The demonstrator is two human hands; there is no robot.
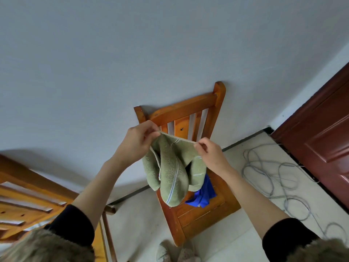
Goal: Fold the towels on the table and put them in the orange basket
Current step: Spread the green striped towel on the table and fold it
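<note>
Both hands, my left hand [137, 139] and right hand [208, 153], pinch the green towel's [172, 173] top edge, letting it hang straight for folding.

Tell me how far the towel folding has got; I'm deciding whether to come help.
Nothing looks finished: no folded towel and no orange basket are in view. In hand: the left hand and right hand pinch the top edge of a green towel, hanging unfolded. Left: fold it, then the blue cloth lying on the wooden chair.
</note>
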